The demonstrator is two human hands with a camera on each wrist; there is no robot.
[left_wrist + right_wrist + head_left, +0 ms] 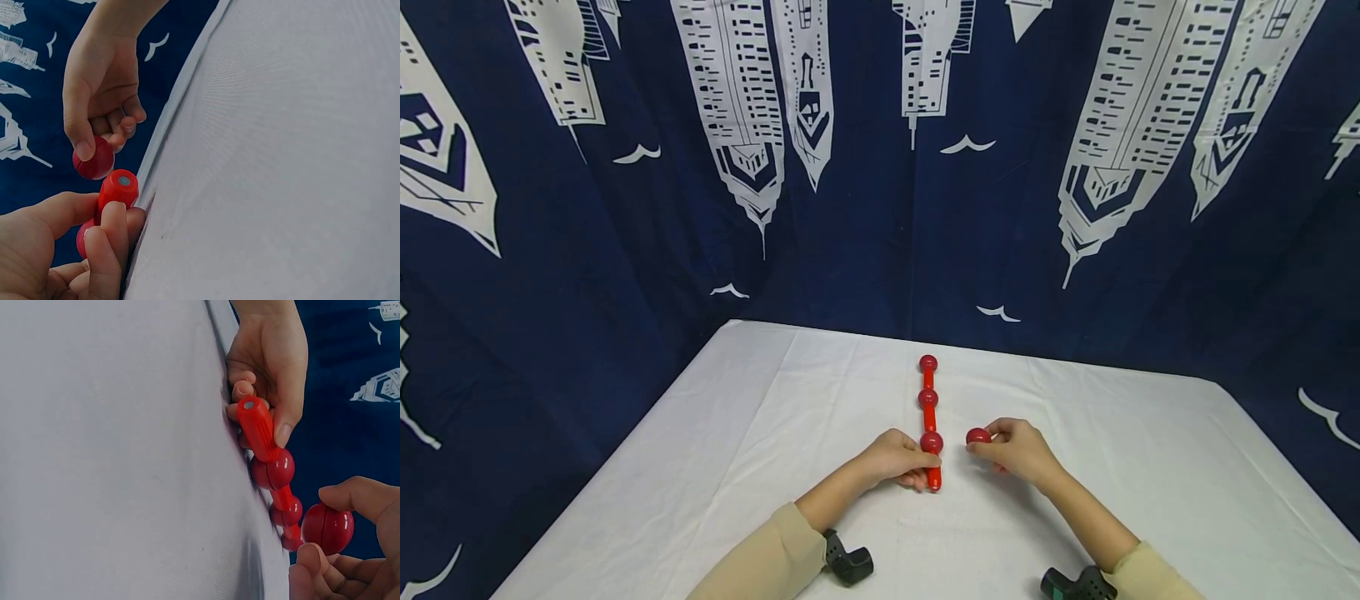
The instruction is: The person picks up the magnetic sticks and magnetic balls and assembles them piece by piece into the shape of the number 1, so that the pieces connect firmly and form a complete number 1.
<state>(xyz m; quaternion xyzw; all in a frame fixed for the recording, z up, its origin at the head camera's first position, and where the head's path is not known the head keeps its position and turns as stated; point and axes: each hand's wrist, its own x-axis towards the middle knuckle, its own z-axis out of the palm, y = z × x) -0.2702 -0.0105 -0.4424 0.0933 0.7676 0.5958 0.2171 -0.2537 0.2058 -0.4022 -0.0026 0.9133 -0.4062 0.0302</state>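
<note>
A straight chain of red rods and darker red balls (928, 398) lies on the cloth, pointing away from me. My left hand (895, 458) pinches its nearest rod (257, 428) between thumb and fingers, just below the nearest chain ball (273, 469). That rod's free end carries a small grey disc (124, 180) and faces me. To the right of the chain, my right hand (1021, 450) holds a separate red ball (327, 529) by thumb and fingertips. A seam runs round this ball. In the head view a gap separates it from the chain.
A white cloth (790, 417) covers the table under both hands. Behind it hangs a dark blue curtain (865, 275) printed with white buildings and birds. Black wrist devices (850, 565) sit at both sleeves, low in the head view.
</note>
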